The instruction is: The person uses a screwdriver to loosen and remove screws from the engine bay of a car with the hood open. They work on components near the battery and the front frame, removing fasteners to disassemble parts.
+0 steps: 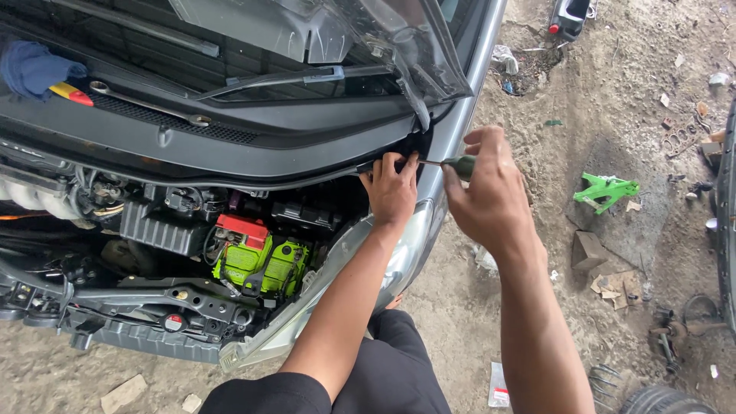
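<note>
At the far left, a blue rag [32,67] lies bunched on the black cowl panel [253,123] below the windscreen, with a red-and-yellow tool handle [70,94] poking out just under it. A long combination wrench [146,103] rests on the same panel, and a wiper arm [276,79] lies across the glass above. Lower down, the open engine bay shows a bright green battery [261,261] with a red cap on top, set behind a black crossbeam.

Moving right, the left hand [392,188] sits at the corner where the cowl trim meets the grey fender [445,130], fingers curled and pressed down onto the black trim edge, gripping it. Just beside it, the right hand [491,192] is closed around a green-handled screwdriver [460,165], thumb and fingers wrapped tight on the handle; the thin shaft points left toward the left hand's fingertips, and the tip seems to meet the trim there, though the fingers hide the exact spot. The headlamp [399,261] curves away beneath the left forearm.

Farther right, on the dirt ground, a green jack [606,189] lies well apart from the car, with scraps of cardboard [613,284] near it
</note>
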